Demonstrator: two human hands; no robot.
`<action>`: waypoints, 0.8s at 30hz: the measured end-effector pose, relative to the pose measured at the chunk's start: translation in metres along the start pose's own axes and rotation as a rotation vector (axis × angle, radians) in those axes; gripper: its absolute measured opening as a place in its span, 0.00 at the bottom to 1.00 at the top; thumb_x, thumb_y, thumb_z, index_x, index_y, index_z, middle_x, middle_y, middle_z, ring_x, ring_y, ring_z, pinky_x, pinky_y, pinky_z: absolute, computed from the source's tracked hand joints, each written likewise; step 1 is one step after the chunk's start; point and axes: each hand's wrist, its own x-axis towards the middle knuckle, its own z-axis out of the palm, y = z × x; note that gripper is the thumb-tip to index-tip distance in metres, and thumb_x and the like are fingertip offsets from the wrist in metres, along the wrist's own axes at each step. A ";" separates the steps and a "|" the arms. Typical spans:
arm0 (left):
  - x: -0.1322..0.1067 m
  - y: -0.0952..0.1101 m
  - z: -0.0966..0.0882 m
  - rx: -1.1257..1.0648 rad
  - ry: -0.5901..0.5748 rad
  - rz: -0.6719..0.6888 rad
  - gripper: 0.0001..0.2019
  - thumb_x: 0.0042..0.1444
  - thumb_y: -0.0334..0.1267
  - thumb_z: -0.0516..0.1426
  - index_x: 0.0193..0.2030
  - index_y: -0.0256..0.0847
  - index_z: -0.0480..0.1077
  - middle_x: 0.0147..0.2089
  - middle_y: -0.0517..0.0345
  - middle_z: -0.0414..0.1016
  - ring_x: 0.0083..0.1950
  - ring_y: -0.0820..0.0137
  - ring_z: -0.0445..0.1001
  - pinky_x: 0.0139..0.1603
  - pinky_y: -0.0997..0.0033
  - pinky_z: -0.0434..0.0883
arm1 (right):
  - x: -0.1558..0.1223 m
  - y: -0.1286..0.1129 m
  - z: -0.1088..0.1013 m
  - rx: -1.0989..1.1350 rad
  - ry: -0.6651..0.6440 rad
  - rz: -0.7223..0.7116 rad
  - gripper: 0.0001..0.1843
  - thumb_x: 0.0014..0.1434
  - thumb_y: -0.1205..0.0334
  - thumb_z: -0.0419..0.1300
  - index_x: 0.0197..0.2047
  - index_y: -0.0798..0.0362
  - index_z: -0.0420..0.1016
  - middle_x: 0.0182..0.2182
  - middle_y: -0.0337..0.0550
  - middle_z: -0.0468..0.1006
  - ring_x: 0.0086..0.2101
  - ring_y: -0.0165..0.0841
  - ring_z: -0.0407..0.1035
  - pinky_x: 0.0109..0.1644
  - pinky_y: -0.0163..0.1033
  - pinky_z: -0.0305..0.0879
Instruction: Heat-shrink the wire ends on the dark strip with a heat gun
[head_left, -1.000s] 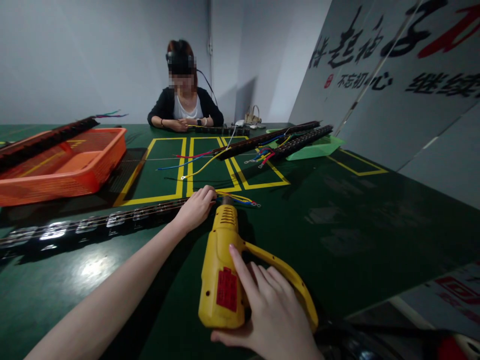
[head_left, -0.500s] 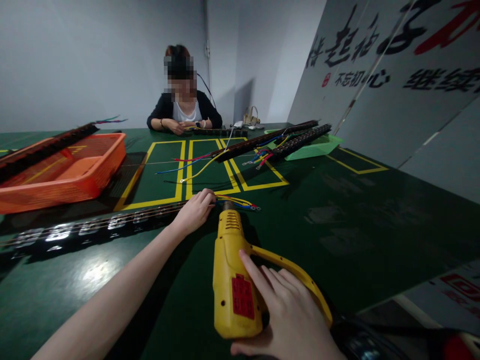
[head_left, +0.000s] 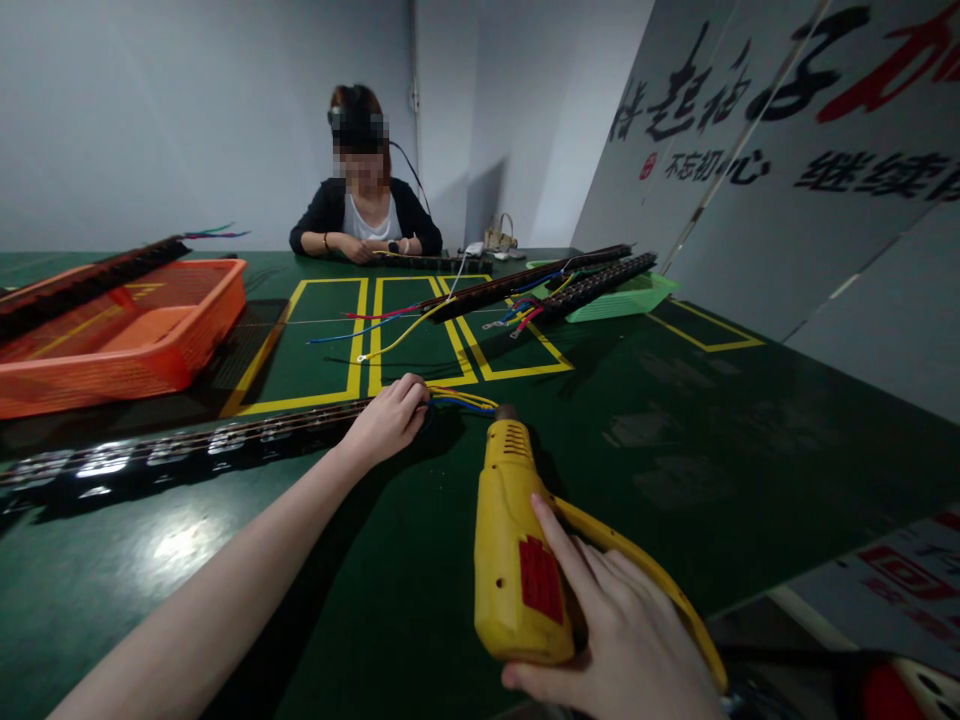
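My right hand point(head_left: 615, 640) grips a yellow heat gun point(head_left: 517, 545) low in the middle, its nozzle pointing away from me toward a bunch of coloured wires point(head_left: 465, 402). My left hand point(head_left: 388, 420) is closed on the near end of a long black strip point(head_left: 187, 450) that lies across the green table point(head_left: 675, 430), right where those wires come out. The strip runs off to the left. The gun's nozzle sits a little to the right of the wire ends.
An orange basket point(head_left: 127, 335) stands at the left with a black strip across it. More black strips with wires point(head_left: 517, 285) lie on yellow-marked boxes, beside a green tray point(head_left: 630, 298). A person point(head_left: 364, 205) sits at the far end. Slanted boards point(head_left: 787, 170) line the right.
The heat gun and my right hand have shifted to the right, so the nozzle is now off to the side of the wire ends. My left hand has stayed on the strip's end.
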 end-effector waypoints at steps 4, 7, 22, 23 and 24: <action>0.003 0.001 -0.003 -0.110 0.027 -0.050 0.10 0.62 0.33 0.44 0.43 0.38 0.64 0.46 0.49 0.66 0.47 0.65 0.69 0.50 0.62 0.69 | 0.006 -0.016 0.002 -0.009 -0.015 -0.017 0.74 0.33 0.35 0.70 0.71 0.50 0.30 0.51 0.50 0.73 0.45 0.48 0.71 0.47 0.49 0.70; 0.009 -0.005 -0.006 -0.193 0.001 -0.105 0.11 0.62 0.34 0.44 0.43 0.39 0.66 0.44 0.51 0.67 0.44 0.67 0.71 0.47 0.65 0.71 | 0.012 -0.028 0.004 -0.007 -0.025 -0.064 0.74 0.33 0.32 0.68 0.71 0.51 0.30 0.49 0.51 0.75 0.44 0.49 0.72 0.46 0.49 0.71; 0.055 -0.035 0.002 -0.177 -0.391 -0.008 0.12 0.56 0.34 0.51 0.38 0.37 0.76 0.42 0.49 0.74 0.44 0.66 0.73 0.51 0.65 0.71 | 0.033 -0.059 0.016 0.042 -0.111 -0.132 0.71 0.34 0.22 0.60 0.70 0.55 0.39 0.46 0.54 0.76 0.43 0.49 0.72 0.48 0.49 0.68; 0.054 -0.036 0.003 -0.210 -0.379 -0.017 0.12 0.56 0.35 0.51 0.36 0.38 0.76 0.40 0.50 0.75 0.43 0.67 0.73 0.49 0.66 0.71 | 0.033 -0.058 0.015 0.051 -0.115 -0.136 0.70 0.35 0.22 0.59 0.70 0.54 0.39 0.46 0.54 0.75 0.43 0.48 0.72 0.48 0.48 0.68; 0.052 -0.037 0.004 -0.254 -0.350 -0.028 0.12 0.57 0.37 0.51 0.35 0.38 0.76 0.39 0.51 0.75 0.42 0.67 0.73 0.48 0.67 0.71 | 0.033 -0.057 0.015 0.058 -0.117 -0.140 0.70 0.35 0.22 0.59 0.71 0.54 0.39 0.46 0.53 0.75 0.43 0.48 0.71 0.48 0.48 0.68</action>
